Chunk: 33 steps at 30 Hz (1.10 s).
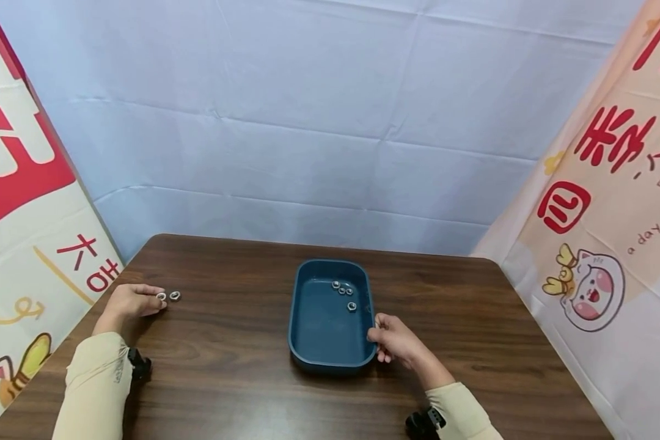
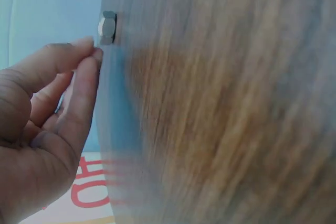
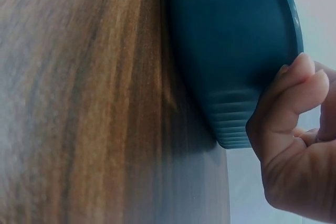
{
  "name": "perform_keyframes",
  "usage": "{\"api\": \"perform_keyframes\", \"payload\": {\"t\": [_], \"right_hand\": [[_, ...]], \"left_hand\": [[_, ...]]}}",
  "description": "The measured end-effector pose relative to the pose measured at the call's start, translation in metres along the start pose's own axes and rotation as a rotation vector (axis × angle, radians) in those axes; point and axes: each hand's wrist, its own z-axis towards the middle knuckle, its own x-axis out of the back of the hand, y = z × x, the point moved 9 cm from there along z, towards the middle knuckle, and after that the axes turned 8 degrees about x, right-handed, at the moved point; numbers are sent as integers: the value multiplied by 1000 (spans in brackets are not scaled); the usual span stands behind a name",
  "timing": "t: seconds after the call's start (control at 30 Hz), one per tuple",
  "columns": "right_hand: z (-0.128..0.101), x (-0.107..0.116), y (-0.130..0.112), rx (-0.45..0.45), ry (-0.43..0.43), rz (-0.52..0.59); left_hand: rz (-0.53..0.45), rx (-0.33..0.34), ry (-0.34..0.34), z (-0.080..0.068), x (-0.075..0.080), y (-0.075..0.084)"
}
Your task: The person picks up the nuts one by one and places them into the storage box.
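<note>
A dark blue tray (image 1: 313, 330) sits mid-table with several small metal nuts (image 1: 343, 291) in its far half. My right hand (image 1: 384, 342) grips the tray's right rim near the front corner, thumb on the rim and fingers against the outer wall (image 3: 231, 51); the right wrist view shows these fingers (image 3: 294, 93) at the rim. At the table's left, my left hand (image 1: 155, 299) lies on the wood with its curled fingertips (image 2: 86, 56) pinched at one nut (image 1: 161, 296). A second nut (image 1: 175, 295) (image 2: 107, 27) lies just beyond them.
The brown wooden table (image 1: 225, 366) ends against a pale blue cloth backdrop (image 1: 308, 122). Printed banners stand close on the left (image 1: 27, 201) and right (image 1: 605, 201). Bare wood lies between the left hand and the tray.
</note>
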Motion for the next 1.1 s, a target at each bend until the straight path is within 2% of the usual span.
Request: {"api": "perform_keyframes", "payload": {"t": [0.3,0.37,0.5,0.67,0.93,1.1], "right_hand": [[1,1,2,-8,10,5],[0,1,2,-12,7,10],[1,-1,2,-14,-6,22],[3,-1,3,-6,-15,19],[4,-1,7,-19,-11,18],[4,-1,4,-18,-4,14]], "left_hand": [[42,-41,39,-2,-1,11],[93,-50,60,-5,-3,14],[104,-66,67,-14,-9,20],[1,-74,37,-20,-21,30],[-190,-67,-24,-20,-41,42],[-193,-89,-51,-20,-57,55]]}}
